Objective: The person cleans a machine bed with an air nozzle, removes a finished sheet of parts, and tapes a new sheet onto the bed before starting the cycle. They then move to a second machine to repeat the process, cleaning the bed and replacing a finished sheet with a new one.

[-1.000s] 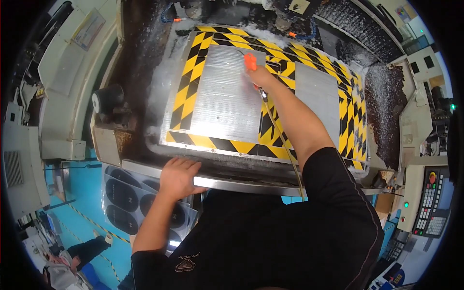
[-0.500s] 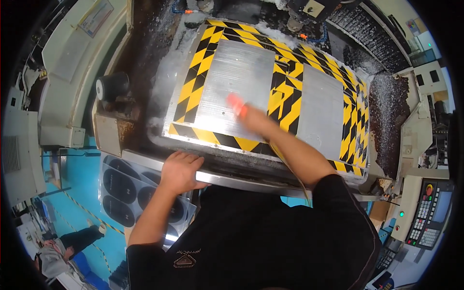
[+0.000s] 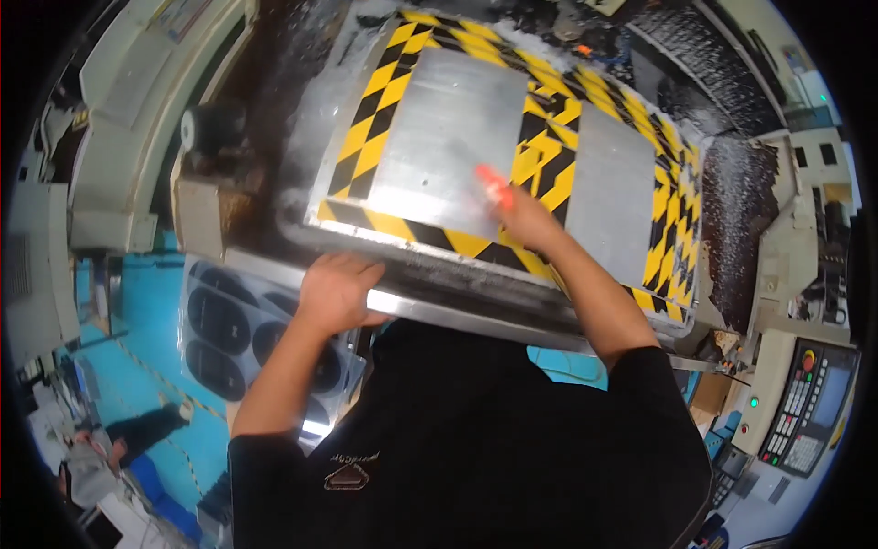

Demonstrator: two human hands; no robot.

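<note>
My right hand [image 3: 530, 221] is closed round an orange-red air blow gun [image 3: 494, 187], blurred by motion. It is over the left bare metal panel [image 3: 448, 110] of a flat machine bed, close to the middle band of yellow-and-black striped tape [image 3: 546, 165]. Striped tape also frames the right metal panel [image 3: 613, 174]. My left hand [image 3: 337, 297] grips the metal front rail [image 3: 439, 316] of the machine, fingers over its top and thumb on the near side.
White residue lies around the bed. Below the rail at left are clear sheets with dark oval pieces [image 3: 219, 334]. A control panel [image 3: 805, 407] stands at lower right. A dark roller-like cylinder [image 3: 215, 131] sticks out at left. Another person [image 3: 96, 467] sits at lower left.
My right hand has moved the air blow gun to the right across the left panel, toward the middle tape. My left hand stays on the rail. The whole view has shifted slightly.
</note>
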